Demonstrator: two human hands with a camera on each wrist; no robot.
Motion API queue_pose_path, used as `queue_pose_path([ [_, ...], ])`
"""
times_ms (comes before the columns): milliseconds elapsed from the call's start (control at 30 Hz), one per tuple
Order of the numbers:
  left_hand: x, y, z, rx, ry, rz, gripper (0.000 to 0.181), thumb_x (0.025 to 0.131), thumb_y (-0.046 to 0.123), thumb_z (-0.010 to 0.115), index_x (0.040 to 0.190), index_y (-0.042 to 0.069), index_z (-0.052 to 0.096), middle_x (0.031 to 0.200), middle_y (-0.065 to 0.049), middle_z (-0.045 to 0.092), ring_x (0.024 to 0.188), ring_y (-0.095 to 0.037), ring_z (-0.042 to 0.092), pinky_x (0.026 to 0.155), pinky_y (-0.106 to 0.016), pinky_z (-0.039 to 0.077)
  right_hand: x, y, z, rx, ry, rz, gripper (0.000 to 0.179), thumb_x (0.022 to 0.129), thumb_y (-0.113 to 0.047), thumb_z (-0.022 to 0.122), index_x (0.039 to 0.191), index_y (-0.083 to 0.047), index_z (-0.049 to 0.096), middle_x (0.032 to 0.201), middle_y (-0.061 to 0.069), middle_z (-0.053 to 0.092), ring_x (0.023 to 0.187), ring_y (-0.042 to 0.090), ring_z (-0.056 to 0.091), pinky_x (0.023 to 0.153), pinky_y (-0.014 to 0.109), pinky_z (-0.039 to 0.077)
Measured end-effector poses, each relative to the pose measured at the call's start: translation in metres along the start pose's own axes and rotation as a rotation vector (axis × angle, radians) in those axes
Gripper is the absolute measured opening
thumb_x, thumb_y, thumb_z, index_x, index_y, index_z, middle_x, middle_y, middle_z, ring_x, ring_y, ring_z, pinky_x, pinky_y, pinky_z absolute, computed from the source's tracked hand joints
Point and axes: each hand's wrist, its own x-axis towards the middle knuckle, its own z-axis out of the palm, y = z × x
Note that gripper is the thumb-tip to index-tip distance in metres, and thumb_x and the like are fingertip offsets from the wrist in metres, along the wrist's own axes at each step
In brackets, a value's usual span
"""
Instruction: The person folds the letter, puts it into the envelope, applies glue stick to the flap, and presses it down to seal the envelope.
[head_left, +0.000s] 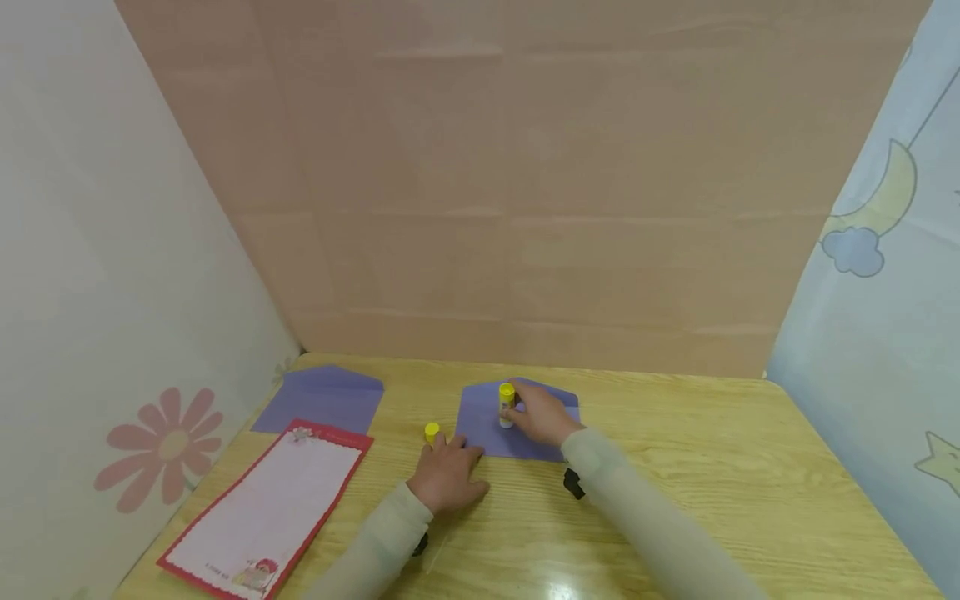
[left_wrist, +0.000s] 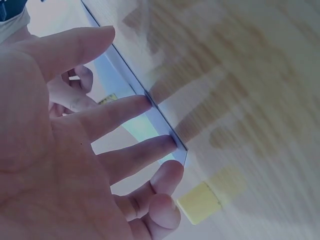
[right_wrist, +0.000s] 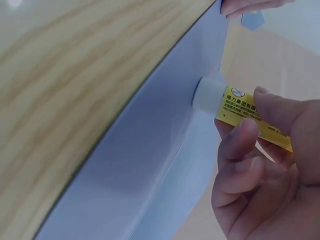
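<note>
A purple envelope (head_left: 480, 425) lies on the table with its pointed flap spread away from the person. My right hand (head_left: 543, 414) pinches a yellow glue stick (head_left: 507, 403) between thumb and fingers, its white end down against the envelope, as the right wrist view shows up close. My left hand (head_left: 447, 475) has its fingers extended, and two fingertips (left_wrist: 167, 144) press on the envelope's near left edge. Just beyond that hand stands the small yellow cap (head_left: 432, 432), close to its outer fingers.
Another purple envelope (head_left: 322, 402) with its flap spread lies at the table's back left. In front of it is a red-bordered sheet of letter paper (head_left: 270, 508). A brown panel (head_left: 510, 208) rises behind the wooden table (head_left: 720, 475), with patterned walls at both sides.
</note>
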Motion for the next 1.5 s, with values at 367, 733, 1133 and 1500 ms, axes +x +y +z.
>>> queue_pose_path([
  [367,-0.002,0.0,-0.001,-0.005,0.007,0.003,0.052,0.086,0.04,0.072,0.128,0.01,0.067,0.128,-0.015,0.061,0.1,-0.03,0.048,0.08,-0.051,0.044,-0.016,0.02,-0.015,-0.008,0.024,0.058,0.033,0.096,-0.029,0.068,0.124,-0.015,0.058,0.115,0.005,0.07,0.111,0.029,0.065,0.091,0.05,0.051],
  [733,-0.003,-0.001,-0.003,-0.043,-0.003,0.003,0.052,0.087,0.037,0.07,0.13,0.009,0.066,0.131,-0.016,0.059,0.104,-0.031,0.047,0.082,-0.05,0.042,-0.026,0.04,-0.031,-0.048,0.038,0.087,0.032,0.096,-0.028,0.069,0.122,-0.012,0.057,0.113,0.007,0.07,0.11,0.03,0.065,0.086,0.052,0.052],
  [1133,-0.002,0.0,-0.001,-0.064,0.011,0.008,0.05,0.087,0.036,0.07,0.129,0.009,0.066,0.129,-0.015,0.06,0.101,-0.031,0.047,0.082,-0.051,0.043,-0.041,0.059,-0.049,-0.066,0.051,0.105,0.033,0.096,-0.026,0.068,0.122,-0.008,0.056,0.108,0.008,0.068,0.097,0.026,0.066,0.078,0.048,0.053],
  [1500,0.0,-0.002,-0.003,-0.114,0.019,0.005,0.048,0.085,0.035,0.07,0.124,0.007,0.069,0.121,-0.014,0.062,0.096,-0.028,0.045,0.078,-0.046,0.042,-0.048,0.073,-0.062,-0.091,0.07,0.129,0.032,0.096,-0.027,0.067,0.118,-0.007,0.057,0.106,0.011,0.069,0.088,0.023,0.066,0.07,0.046,0.053],
])
